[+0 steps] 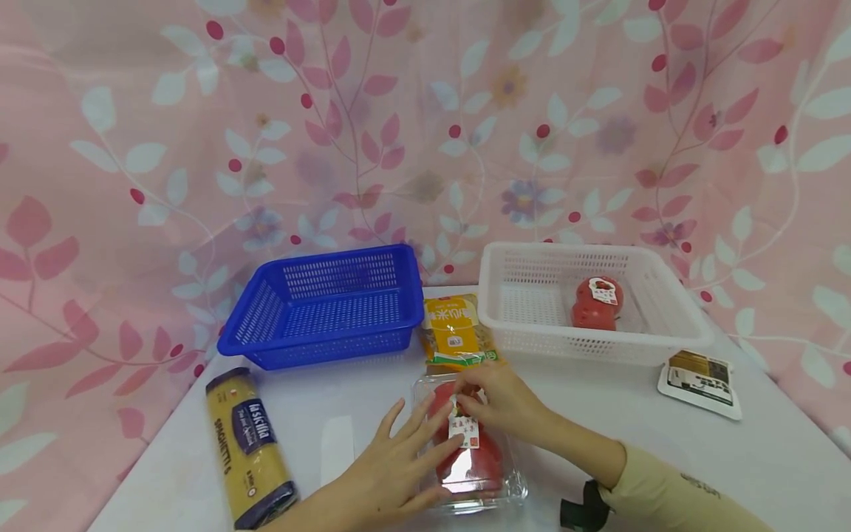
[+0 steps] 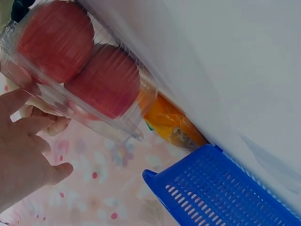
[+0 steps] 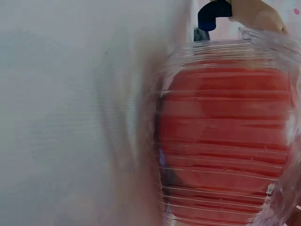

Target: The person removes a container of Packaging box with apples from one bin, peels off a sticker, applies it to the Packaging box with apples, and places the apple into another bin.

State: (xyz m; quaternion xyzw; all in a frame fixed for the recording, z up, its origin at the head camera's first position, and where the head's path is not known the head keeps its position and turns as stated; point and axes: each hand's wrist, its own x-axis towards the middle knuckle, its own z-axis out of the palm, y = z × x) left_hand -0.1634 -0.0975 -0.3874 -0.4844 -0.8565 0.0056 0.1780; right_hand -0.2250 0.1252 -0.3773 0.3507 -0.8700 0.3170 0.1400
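Observation:
A clear plastic box with red apples in it stands near the front of the table, a white printed label on its lid. My left hand lies over the box's left side with fingers spread, fingertips at the label. From the right, my right hand pinches the label's upper end between thumb and curled fingers. Two round apples show through the box wall in the left wrist view. The right wrist view shows the box's ribbed side with a red apple behind it.
Behind the box lie a yellow food bag, a blue basket and a white basket holding another red fruit pack. A spaghetti pack lies left, a white strip beside my left hand, a flat packet far right.

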